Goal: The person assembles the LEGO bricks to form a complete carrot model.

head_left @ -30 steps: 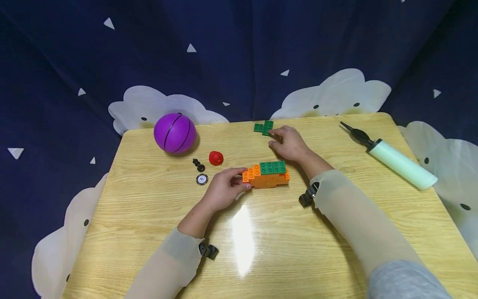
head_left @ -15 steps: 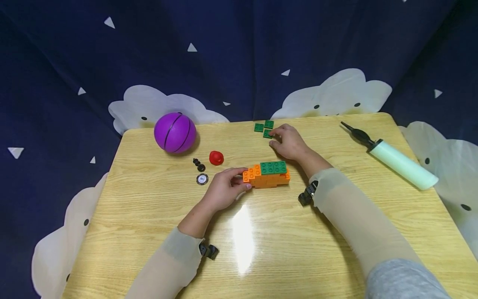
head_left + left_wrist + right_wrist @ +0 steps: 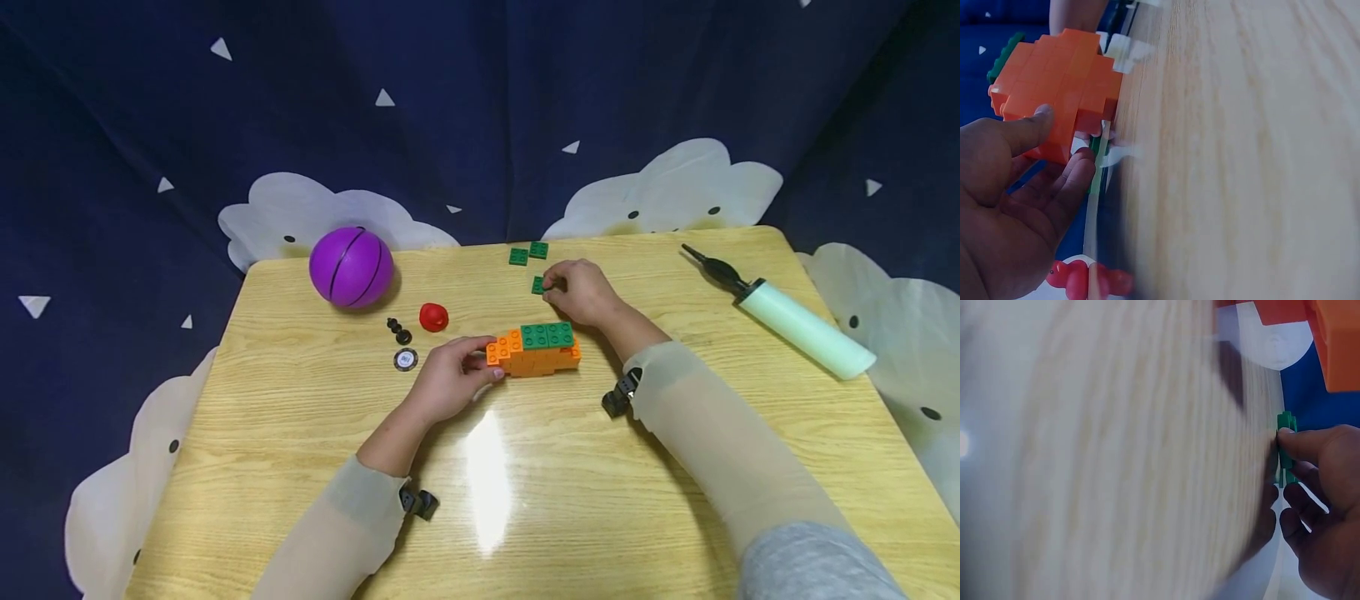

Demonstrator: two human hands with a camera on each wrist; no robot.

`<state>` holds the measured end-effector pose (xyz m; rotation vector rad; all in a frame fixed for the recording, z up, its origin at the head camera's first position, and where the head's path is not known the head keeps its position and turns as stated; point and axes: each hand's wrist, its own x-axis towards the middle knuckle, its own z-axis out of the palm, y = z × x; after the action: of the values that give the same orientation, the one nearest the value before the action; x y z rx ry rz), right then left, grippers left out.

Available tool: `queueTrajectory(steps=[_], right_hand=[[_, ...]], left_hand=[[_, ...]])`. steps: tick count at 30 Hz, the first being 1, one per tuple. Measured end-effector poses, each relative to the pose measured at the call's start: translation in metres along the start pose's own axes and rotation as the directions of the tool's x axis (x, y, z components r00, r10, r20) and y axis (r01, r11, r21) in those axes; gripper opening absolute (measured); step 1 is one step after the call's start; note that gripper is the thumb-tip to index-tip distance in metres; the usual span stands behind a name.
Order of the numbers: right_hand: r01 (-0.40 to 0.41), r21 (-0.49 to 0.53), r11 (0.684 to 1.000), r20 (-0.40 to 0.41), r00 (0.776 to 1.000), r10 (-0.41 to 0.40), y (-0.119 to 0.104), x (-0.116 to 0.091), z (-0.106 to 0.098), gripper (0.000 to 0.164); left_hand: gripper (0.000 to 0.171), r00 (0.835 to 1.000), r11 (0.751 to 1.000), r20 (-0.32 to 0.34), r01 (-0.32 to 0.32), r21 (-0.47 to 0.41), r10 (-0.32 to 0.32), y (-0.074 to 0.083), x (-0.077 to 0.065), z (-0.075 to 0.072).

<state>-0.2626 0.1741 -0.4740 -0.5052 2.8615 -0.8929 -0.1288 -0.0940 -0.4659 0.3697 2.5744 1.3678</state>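
Note:
An orange toy-brick build (image 3: 536,361) with two green bricks (image 3: 547,335) on top stands mid-table. My left hand (image 3: 450,379) grips its left end, thumb on the near side and fingers behind. In the left wrist view the thumb presses the stepped orange face (image 3: 1063,81). Beyond the build, my right hand (image 3: 581,292) pinches a small green brick (image 3: 537,285) between thumb and fingers. The right wrist view shows that green brick (image 3: 1285,440) on edge at the thumb tip, close to the table. Two similar green bricks (image 3: 518,257) lie near the back edge.
A purple ball (image 3: 351,267) sits at the back left. Left of the build are a red hat-shaped piece (image 3: 433,317), a black chess-like piece (image 3: 400,331) and a round chip (image 3: 406,359). A hand pump (image 3: 802,325) lies at the right. A dark curtain (image 3: 480,117) hangs behind.
My right hand has drawn one green brick away from the other two, toward me and the orange build. My left hand and the build have stayed in place.

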Motion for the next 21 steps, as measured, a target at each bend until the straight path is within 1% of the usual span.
queueTrajectory(steps=[5,10,15,21], right_hand=[[-0.005,0.003,1.0,-0.002,1.0,0.005,0.001,-0.005,-0.002,0.013],[0.012,0.008,1.0,-0.006,1.0,-0.012,0.001,-0.01,-0.006,0.017],[0.02,0.023,1.0,-0.002,1.0,-0.02,-0.005,-0.016,-0.013,0.019],[0.045,0.056,0.997,-0.018,0.999,-0.044,-0.015,-0.024,-0.019,0.016]], left_hand=[[0.053,1.0,1.0,-0.001,0.003,-0.001,-0.003,0.001,0.0,0.0],[0.053,1.0,1.0,0.002,0.005,-0.01,-0.005,0.002,0.001,0.0],[0.054,1.0,1.0,0.001,0.004,-0.002,-0.004,0.002,0.0,-0.001],[0.054,1.0,1.0,-0.003,-0.009,-0.001,0.009,0.001,0.0,0.0]])
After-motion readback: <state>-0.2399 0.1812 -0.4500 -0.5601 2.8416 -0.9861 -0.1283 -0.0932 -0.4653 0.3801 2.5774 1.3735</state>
